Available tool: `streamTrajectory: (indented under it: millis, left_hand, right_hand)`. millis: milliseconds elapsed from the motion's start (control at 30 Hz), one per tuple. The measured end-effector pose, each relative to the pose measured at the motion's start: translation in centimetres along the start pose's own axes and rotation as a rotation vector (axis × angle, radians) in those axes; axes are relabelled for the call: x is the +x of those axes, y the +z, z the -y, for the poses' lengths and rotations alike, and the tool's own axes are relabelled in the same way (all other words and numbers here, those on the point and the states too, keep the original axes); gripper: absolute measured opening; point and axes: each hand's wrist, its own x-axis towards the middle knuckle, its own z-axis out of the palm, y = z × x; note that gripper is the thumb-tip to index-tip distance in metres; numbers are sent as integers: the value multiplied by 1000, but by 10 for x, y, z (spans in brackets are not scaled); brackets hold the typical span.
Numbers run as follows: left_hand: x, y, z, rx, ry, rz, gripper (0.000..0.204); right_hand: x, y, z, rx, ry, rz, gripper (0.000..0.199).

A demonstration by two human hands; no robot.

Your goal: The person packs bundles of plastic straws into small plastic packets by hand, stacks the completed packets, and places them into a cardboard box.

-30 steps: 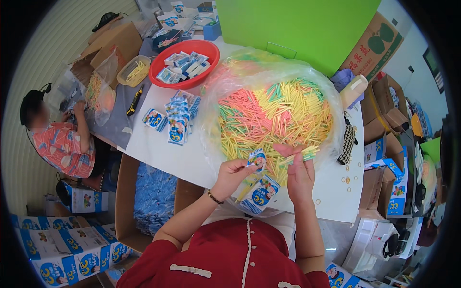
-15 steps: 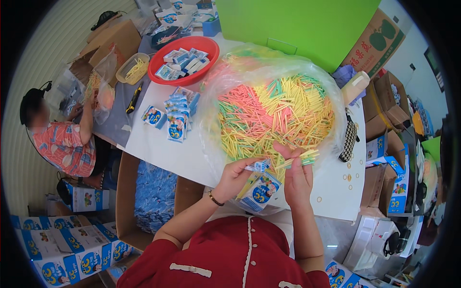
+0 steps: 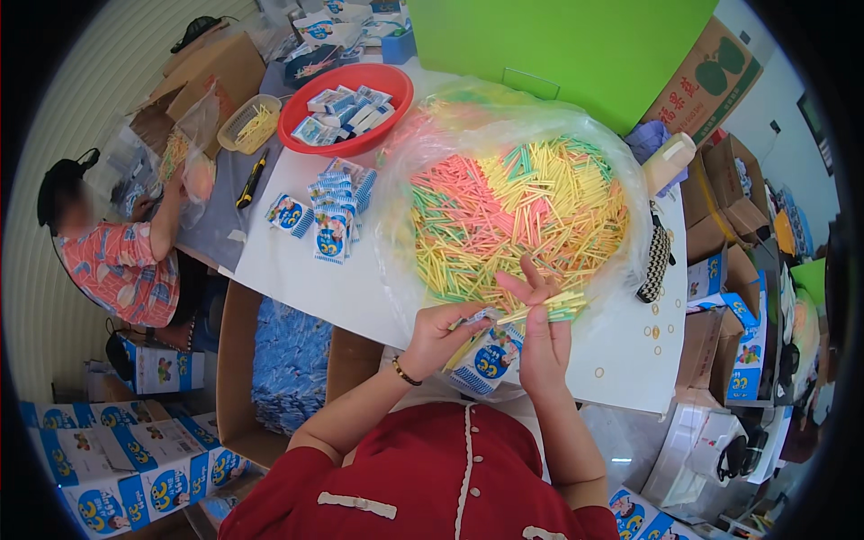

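My left hand (image 3: 441,337) pinches a small blue-and-white packet (image 3: 482,317) near the table's front edge. Close on its right, my right hand (image 3: 545,338) grips a small bunch of yellow and green sticks (image 3: 562,308) between thumb and fingers. The bunch's left ends meet the packet's edge; whether any are inside it I cannot tell. Below and between my hands stands another blue-and-white packet (image 3: 491,358). Just beyond them, a large clear plastic bag (image 3: 396,236) lies open, full of loose pink, yellow and green sticks (image 3: 522,211).
A red basin (image 3: 402,90) holds several filled packets, with more packets (image 3: 332,229) piled nearby. A yellow-black cutter knife (image 3: 252,180) lies left. Rubber bands (image 3: 599,372) lie right. An open carton (image 3: 237,378) stands below the table's left edge. Another person (image 3: 117,261) works at far left.
My right hand has shifted left with the sticks, bringing their ends up to the packet. The packet in my left hand has tilted and shows less of its face.
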Motion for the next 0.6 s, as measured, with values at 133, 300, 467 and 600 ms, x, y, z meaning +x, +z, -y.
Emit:
streamTrajectory:
  millis: [133,300,467,600]
  left_hand:
    - [0,-1,2,7,0,-30,25]
    - [-3,-3,3,44,28,-34,24]
    - [-5,0,3,75,24,-25,22]
    - [-5,1,-2,106,-50,-10,19]
  right_hand:
    - [-1,-1,-6,-332,-94,43,23]
    - [-3,1,-9,-462,-74,129,24]
    - [-8,-2,-19,-439,-35,168,25]
    - [-6,-10,-21,-447,-76,156,27]
